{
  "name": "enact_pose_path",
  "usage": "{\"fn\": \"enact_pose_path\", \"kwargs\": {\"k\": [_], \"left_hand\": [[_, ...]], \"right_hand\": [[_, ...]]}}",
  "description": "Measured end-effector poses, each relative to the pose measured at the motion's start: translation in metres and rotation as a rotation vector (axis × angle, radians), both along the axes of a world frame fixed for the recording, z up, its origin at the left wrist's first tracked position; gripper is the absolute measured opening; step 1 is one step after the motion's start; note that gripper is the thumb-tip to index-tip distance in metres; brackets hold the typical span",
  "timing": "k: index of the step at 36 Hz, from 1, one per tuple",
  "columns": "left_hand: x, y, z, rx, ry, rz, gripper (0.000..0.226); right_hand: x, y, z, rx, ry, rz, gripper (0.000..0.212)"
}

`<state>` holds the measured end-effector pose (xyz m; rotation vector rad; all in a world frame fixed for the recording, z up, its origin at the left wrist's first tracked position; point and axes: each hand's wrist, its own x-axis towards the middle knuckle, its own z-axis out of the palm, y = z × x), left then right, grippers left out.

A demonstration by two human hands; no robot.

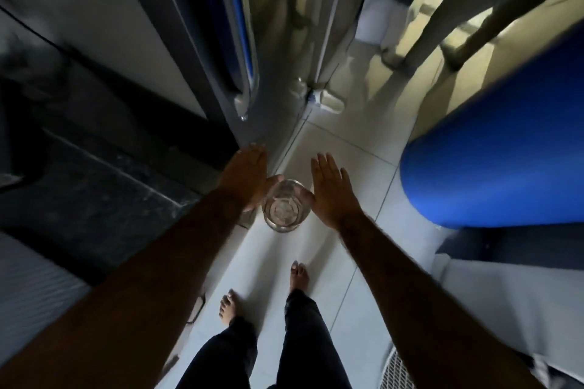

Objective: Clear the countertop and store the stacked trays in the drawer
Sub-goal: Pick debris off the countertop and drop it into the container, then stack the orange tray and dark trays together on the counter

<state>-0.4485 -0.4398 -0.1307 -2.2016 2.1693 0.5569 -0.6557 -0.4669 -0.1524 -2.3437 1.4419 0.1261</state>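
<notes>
A clear drinking glass (286, 207), seen from above, hangs over the white tiled floor, pressed between my two hands. My left hand (246, 177) touches its left side with the thumb under the rim and the fingers stretched flat. On the glass's right side, my right hand (331, 189) presses in the same way, fingers straight and together. The dark stone countertop (94, 186) lies to the left, below my left forearm. No trays or drawer are in view.
A grey fridge door with a blue-lined handle (240, 41) stands ahead on the left. A big blue barrel (489, 155) fills the right side, with a white fan grille (398, 369) at the bottom right. Furniture legs (455, 25) stand far ahead. My bare feet are on the tiles.
</notes>
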Motion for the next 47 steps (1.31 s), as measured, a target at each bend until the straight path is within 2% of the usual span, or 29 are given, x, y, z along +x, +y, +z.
{"fn": "enact_pose_path", "kwargs": {"k": [4, 9, 14, 17, 21, 25, 31, 34, 38, 41, 44, 47], "left_hand": [[0.034, 0.016, 0.057, -0.127, -0.039, 0.016, 0.077], [0.095, 0.049, 0.107, -0.201, -0.112, 0.160, 0.083], [0.163, 0.106, 0.138, -0.197, -0.139, 0.376, 0.085], [0.199, 0.152, 0.150, -0.225, -0.172, 0.513, 0.085], [0.236, 0.223, 0.154, -0.245, -0.157, 0.727, 0.086], [0.259, 0.294, 0.151, -0.220, -0.166, 0.918, 0.085], [0.267, 0.394, 0.131, -0.121, -0.209, 1.151, 0.090], [0.265, 0.428, 0.123, -0.072, -0.209, 1.225, 0.090], [0.253, 0.466, 0.103, 0.039, -0.128, 1.368, 0.092], [0.230, 0.493, 0.082, 0.146, 0.038, 1.650, 0.085], [0.206, 0.510, 0.063, 0.171, 0.129, 1.870, 0.055], [0.194, 0.523, 0.047, 0.160, 0.083, 1.905, 0.026]], "right_hand": [[0.032, -0.002, 0.055, -0.052, -0.050, 0.071, 0.104], [0.098, 0.000, 0.117, -0.167, -0.082, 0.171, 0.086], [0.174, 0.013, 0.147, -0.243, -0.083, 0.338, 0.099], [0.220, 0.033, 0.155, -0.266, -0.081, 0.462, 0.092], [0.280, 0.068, 0.153, -0.260, -0.129, 0.645, 0.098], [0.335, 0.114, 0.151, -0.274, -0.148, 0.807, 0.089], [0.382, 0.177, 0.138, -0.257, -0.145, 1.026, 0.109], [0.388, 0.196, 0.125, -0.211, -0.135, 1.081, 0.103], [0.386, 0.206, 0.107, -0.148, -0.086, 1.119, 0.082], [0.379, 0.211, 0.096, 0.049, -0.004, 0.942, 0.085], [0.372, 0.207, 0.080, 0.198, 0.042, 0.728, 0.085], [0.366, 0.198, 0.055, 0.297, 0.054, 0.646, 0.061]]}}
